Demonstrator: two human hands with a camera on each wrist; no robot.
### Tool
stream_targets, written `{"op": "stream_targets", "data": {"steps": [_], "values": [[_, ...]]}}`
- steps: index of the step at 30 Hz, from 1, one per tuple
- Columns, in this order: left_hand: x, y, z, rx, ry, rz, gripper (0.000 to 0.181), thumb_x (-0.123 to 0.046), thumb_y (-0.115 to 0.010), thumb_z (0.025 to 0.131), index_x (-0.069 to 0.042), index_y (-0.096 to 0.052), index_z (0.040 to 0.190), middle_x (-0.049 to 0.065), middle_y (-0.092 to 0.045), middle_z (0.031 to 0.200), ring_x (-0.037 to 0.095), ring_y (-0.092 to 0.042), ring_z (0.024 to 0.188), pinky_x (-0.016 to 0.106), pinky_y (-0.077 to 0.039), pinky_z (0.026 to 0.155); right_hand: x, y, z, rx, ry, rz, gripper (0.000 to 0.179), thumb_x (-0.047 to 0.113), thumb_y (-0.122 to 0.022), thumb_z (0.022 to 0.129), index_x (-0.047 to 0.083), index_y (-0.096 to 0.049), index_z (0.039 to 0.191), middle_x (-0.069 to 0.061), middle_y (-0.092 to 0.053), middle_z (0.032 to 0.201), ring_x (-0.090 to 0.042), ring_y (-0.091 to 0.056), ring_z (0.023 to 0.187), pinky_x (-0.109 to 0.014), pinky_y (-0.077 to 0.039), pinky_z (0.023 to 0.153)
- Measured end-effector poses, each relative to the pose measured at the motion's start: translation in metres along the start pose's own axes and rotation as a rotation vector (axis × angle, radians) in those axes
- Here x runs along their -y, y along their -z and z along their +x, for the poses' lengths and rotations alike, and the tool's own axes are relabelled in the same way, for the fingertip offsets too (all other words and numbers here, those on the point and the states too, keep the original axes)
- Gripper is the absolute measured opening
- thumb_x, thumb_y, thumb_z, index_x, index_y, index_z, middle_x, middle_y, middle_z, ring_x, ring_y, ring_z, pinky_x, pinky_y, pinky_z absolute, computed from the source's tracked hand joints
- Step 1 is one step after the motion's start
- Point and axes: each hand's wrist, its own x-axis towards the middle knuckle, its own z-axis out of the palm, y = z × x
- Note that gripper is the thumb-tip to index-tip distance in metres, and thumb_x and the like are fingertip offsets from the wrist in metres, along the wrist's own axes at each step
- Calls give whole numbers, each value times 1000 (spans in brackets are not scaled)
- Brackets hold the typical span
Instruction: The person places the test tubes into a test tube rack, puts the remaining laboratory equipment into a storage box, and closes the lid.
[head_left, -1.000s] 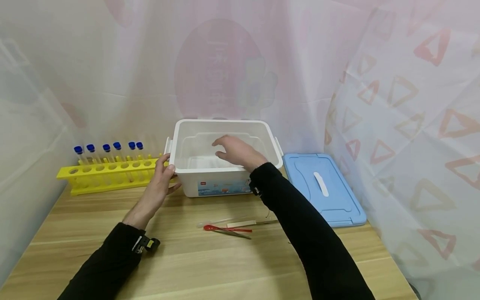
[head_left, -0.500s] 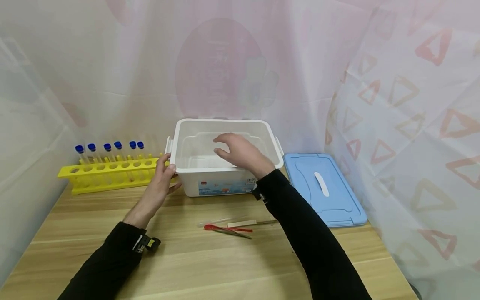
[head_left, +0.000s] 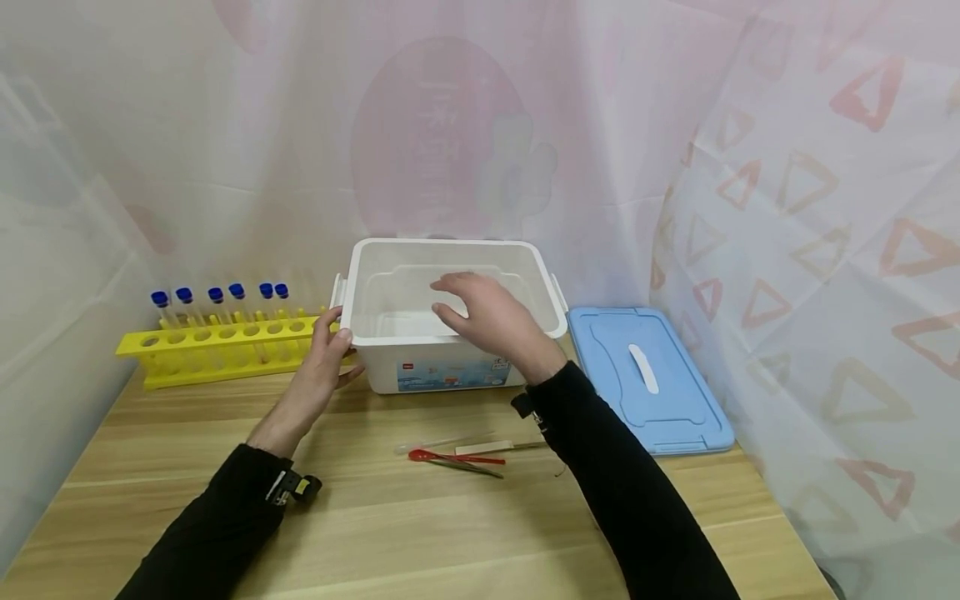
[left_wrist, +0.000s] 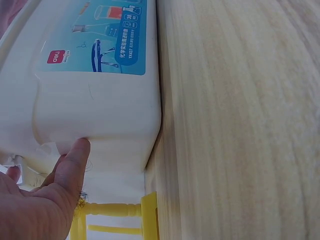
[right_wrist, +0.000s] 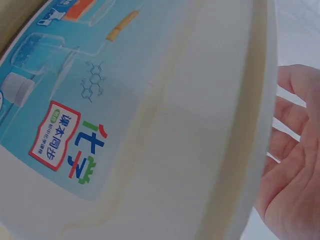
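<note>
A white plastic storage box (head_left: 381, 367) without its lid stands at the back of the table, a blue picture label on its front. My left hand (head_left: 315, 367) rests against its left front corner, fingers fairly straight; in the left wrist view one fingertip touches the box wall (left_wrist: 95, 110) below the rim. Over the box opening hovers my right hand (head_left: 495, 321), fingers loosely bent and thumb apart, with nothing visible between them. In the right wrist view that hand (right_wrist: 295, 155) shows partly beyond the box rim (right_wrist: 267, 100).
Left of the box stands a yellow test tube rack (head_left: 225, 337) with several blue-capped tubes (head_left: 216, 296). On the right lies a blue lid (head_left: 637, 375) with a white handle. In front are a red spoon (head_left: 423, 455), a thin dark tool (head_left: 472, 468) and a pale flat-ended piece (head_left: 483, 447).
My right hand has shifted slightly right and back toward me above the box, its thumb and fingers spreading apart. The left hand stays at the corner.
</note>
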Motion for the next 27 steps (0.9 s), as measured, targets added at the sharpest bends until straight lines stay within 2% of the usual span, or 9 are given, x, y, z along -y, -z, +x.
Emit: {"op": "stream_targets", "data": {"steps": [11,17,27], "values": [[0,1,-1,1,-19,-10,76,-60,-33,123,-31,-2,186,35,-27,186,61,-35,171,85,-41,131,13,-3,-21,-37,43,-63,48,33,-69,121,13,-68,165,-12,-65,174,-32,-61,164,-49,-52,139],[-1,1,-1,1,-24,-9,73,-55,-32,125,-30,-2,186,34,-26,187,62,-35,171,85,-41,131,23,-3,-30,-32,72,-52,48,32,-71,120,12,-68,164,-13,-67,172,-32,-64,162,-49,-53,138],[0,1,-1,3,-22,1,75,-58,-32,124,-32,-2,187,35,-30,184,62,-36,171,85,-42,131,36,-7,-46,-31,131,-41,47,32,-71,120,11,-71,162,-15,-68,170,-33,-67,159,-48,-59,132]]}}
